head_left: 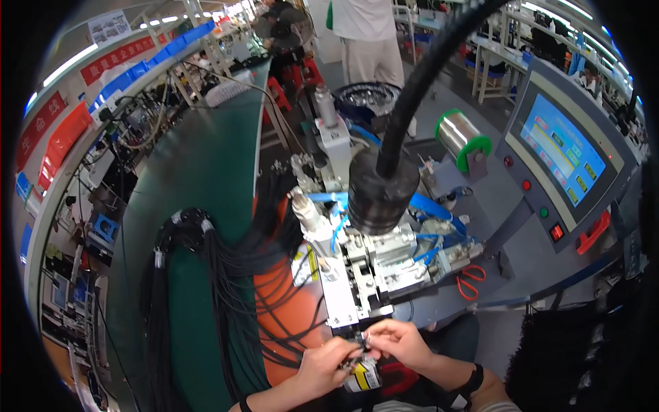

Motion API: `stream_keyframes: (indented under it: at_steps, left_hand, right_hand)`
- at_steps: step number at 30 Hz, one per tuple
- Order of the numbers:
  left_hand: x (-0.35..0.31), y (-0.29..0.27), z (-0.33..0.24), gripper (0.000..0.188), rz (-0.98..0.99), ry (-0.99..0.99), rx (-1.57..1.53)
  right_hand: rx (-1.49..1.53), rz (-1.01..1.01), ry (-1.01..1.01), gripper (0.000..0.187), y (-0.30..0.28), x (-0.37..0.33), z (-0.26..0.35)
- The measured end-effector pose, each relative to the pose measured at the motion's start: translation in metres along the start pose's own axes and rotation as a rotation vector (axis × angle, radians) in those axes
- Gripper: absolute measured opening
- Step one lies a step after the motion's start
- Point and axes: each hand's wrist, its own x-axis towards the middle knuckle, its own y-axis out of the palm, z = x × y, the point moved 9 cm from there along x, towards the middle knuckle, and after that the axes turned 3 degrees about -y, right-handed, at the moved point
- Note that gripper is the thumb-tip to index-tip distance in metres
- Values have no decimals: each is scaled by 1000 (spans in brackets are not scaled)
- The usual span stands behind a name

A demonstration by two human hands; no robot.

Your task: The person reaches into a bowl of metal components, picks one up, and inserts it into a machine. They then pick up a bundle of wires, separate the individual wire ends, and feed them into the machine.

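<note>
Both hands meet at the front end of a metal bench machine (340, 299). My left hand (326, 365) is closed in a pinch, its fingertips close to those of my right hand (399, 342). The right hand's thumb and forefinger are pressed together too. Between them is a small dark and whitish part, too small and too hidden to name. Below the fingers sits a yellow-and-white label (364, 377). Thin black cables (274, 336) run across an orange surface (268, 364) towards the left hand.
A thick black hose with a wide nozzle (383, 192) hangs over the machine. Bundled black cables (185, 233) lie on the green table (189, 158) at left. To the right are red-handled scissors (471, 282), a green-rimmed wire spool (463, 139) and a touchscreen panel (566, 151). A person stands beyond.
</note>
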Motion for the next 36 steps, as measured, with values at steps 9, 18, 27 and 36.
stream_keyframes:
  at_steps: [9,18,27,36]
  left_hand:
    - [15,1,17,32,-45,-33,-98]
    - [5,12,5,35,-1,5,99]
    - [10,9,2,29,2,49,105]
    - [10,11,10,31,40,22,8]
  right_hand:
    - [375,172,133,18,11,11,-5]
    - [-469,-77,-563,27,17,-9,32]
    - [-202,50,-413,22,6,1,28]
    - [106,218,-47,19,6,11,10]
